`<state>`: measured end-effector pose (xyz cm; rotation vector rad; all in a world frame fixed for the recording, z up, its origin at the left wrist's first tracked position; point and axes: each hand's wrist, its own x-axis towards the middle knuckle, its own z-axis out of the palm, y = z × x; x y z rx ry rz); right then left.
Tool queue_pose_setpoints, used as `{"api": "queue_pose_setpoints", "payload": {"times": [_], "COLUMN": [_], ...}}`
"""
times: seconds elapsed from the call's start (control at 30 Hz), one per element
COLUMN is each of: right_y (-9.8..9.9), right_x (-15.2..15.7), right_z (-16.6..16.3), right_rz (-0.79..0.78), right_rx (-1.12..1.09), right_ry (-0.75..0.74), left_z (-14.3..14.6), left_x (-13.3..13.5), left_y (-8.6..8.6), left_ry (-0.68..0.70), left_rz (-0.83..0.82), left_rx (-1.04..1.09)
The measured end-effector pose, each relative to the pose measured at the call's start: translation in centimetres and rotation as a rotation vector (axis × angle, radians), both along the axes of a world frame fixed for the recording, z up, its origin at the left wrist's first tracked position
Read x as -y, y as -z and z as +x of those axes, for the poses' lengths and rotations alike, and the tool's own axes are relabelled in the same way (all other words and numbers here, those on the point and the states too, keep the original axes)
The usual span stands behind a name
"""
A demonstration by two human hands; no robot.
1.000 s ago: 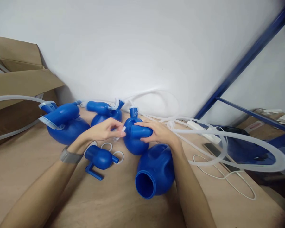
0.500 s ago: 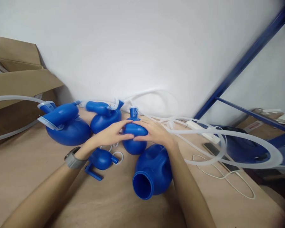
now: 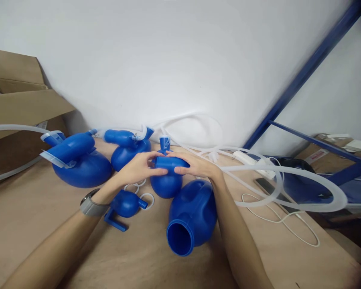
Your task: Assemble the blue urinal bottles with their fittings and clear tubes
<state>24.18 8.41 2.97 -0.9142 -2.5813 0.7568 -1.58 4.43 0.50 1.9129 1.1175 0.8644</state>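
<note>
A blue plastic bottle (image 3: 166,185) stands in the middle with a rounded blue part across its top and a clear-capped spout behind. My left hand (image 3: 142,167) wraps the left end of that top part, thumb in front and fingers behind. From the other side my right hand (image 3: 195,165) grips the right end in the same way. Just in front and to the right, a larger blue jug (image 3: 195,214) lies with its wide open mouth towards me. Below my left wrist is a small blue lid (image 3: 125,204) with a nozzle and a bent arm, beside white rings (image 3: 150,196).
Two more blue bottles (image 3: 81,168) with fitted tops stand at the left, near an open cardboard box (image 3: 24,106). Coiled clear tubing (image 3: 313,171), a power strip (image 3: 252,162), a phone (image 3: 275,194) and a white cable (image 3: 311,237) occupy the right. A blue metal frame (image 3: 301,76) rises behind.
My thumbs have moved apart on the top part of the middle bottle, showing more of it. The whole view has shifted slightly; the other things lie as before.
</note>
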Motion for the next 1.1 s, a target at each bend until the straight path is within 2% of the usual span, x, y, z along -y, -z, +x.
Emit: {"api": "queue_pose_setpoints", "payload": {"times": [0.13, 0.33, 0.47, 0.63, 0.77, 0.9, 1.03, 1.1], "right_y": [-0.6, -1.0, -1.5, -1.9, -1.8, -2.3, -3.3, -3.5], "right_x": [-0.1, 0.0, -1.2, -2.6, -2.7, -0.6, 3.2, 4.8], "right_z": [0.0, -0.7, -1.5, -2.5, -1.8, -0.6, 0.1, 0.4], "right_rz": [-0.142, 0.021, 0.009, 0.053, 0.191, 0.282, 0.435, 0.422], "right_rx": [-0.041, 0.001, 0.075, 0.097, 0.069, -0.148, -0.188, -0.238], "right_ry": [-0.014, -0.012, -0.053, -0.065, 0.041, 0.144, 0.215, 0.238], "left_z": [-0.1, -0.6, -0.6, -1.4, -3.9, -5.9, -5.5, -5.1], "left_x": [0.1, 0.0, 0.0, 0.0, 0.4, 1.6, 3.7, 4.7], "left_y": [-0.1, -0.5, -0.8, -1.9, -3.6, -5.2, -6.6, -7.1], "left_ry": [-0.009, -0.019, -0.042, -0.146, -0.281, -0.343, -0.277, -0.267], "left_rz": [0.005, -0.022, -0.035, -0.059, -0.025, 0.014, 0.087, 0.168], "left_rx": [-0.009, -0.053, -0.038, -0.06, -0.074, -0.027, 0.018, -0.005]}}
